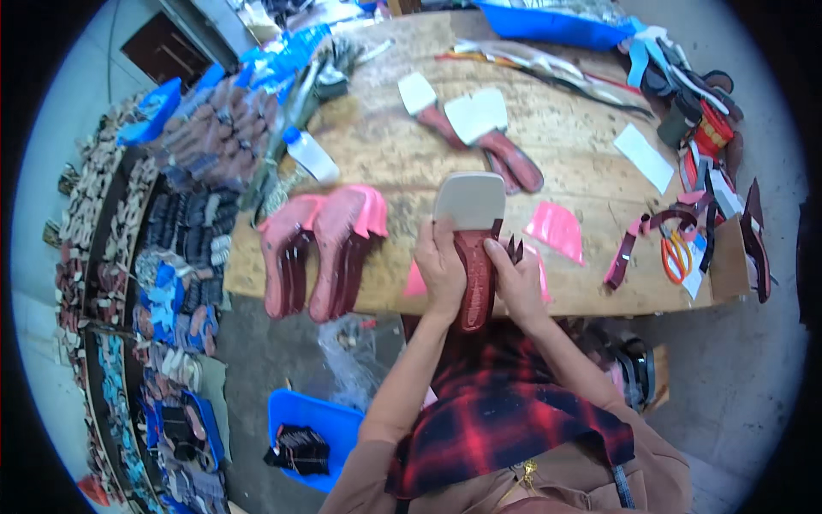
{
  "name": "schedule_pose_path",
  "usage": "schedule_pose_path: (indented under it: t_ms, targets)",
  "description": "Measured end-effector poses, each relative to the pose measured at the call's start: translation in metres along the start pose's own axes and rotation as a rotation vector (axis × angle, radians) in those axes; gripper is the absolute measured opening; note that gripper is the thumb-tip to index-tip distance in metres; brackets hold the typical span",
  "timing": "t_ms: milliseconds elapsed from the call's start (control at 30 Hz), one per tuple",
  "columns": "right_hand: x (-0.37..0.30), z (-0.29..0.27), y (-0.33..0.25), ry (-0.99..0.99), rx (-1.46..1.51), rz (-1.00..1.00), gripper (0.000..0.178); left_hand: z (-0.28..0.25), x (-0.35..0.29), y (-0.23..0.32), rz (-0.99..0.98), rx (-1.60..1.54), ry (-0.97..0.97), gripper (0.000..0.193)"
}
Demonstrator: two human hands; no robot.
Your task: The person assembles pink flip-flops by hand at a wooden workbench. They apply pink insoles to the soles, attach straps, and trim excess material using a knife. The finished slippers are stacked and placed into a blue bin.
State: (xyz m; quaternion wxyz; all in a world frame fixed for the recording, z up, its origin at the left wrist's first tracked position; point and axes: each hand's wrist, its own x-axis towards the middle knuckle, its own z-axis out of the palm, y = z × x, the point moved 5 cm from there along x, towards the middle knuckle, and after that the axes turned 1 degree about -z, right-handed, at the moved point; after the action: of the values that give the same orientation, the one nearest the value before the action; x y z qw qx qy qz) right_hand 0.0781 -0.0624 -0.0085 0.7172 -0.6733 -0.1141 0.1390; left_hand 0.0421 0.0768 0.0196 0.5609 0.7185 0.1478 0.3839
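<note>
One red sole (pixel 475 283), pale front, above the near edge of the table (pixel 377 137); left hand (pixel 441 270) closed around its left side; right hand (pixel 520 283) pinching its right; risk: a loosened pinch could drop it floorward.

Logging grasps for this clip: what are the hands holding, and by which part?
A dark red sole with a cream front, held around its middle: left hand on its left edge, right hand on its right.
</note>
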Motion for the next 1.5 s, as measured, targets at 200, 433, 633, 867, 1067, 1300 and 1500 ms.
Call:
schedule_pose_path:
  t_ms: [200,433,633,867,1067,1300,1500]
  targets:
    - [-0.048,0.036,0.003,-0.138,-0.423,-0.335,0.015,-0.031,0.055,0.009,-0.129,-0.244,0.088,0.031]
    - [-0.033,-0.009,-0.021,-0.142,-0.809,-0.652,0.014,0.002,0.014,-0.018,-0.544,-0.697,-0.027,0.05]
    - [-0.018,-0.017,-0.038,-0.113,-0.596,-0.577,0.016,0.01,-0.014,-0.008,-0.581,-0.676,-0.39,0.049]
    - [0.003,0.013,-0.013,-0.166,-0.007,-0.048,0.04,0.018,-0.032,0.014,-0.602,-0.828,-0.322,0.064]
    - [-0.083,0.021,0.023,-0.456,-0.02,0.282,0.044,-0.017,-0.027,-0.02,-0.607,-0.813,-0.388,0.078]
    - [-0.025,0.002,0.028,-0.301,-0.474,-0.195,0.02,-0.096,-0.032,-0.006,-0.273,-0.827,-0.512,0.071]
    - [0.009,0.066,0.045,-0.57,-1.039,-0.879,0.042,-0.122,-0.083,-0.011,-0.52,-0.609,-0.244,0.057]
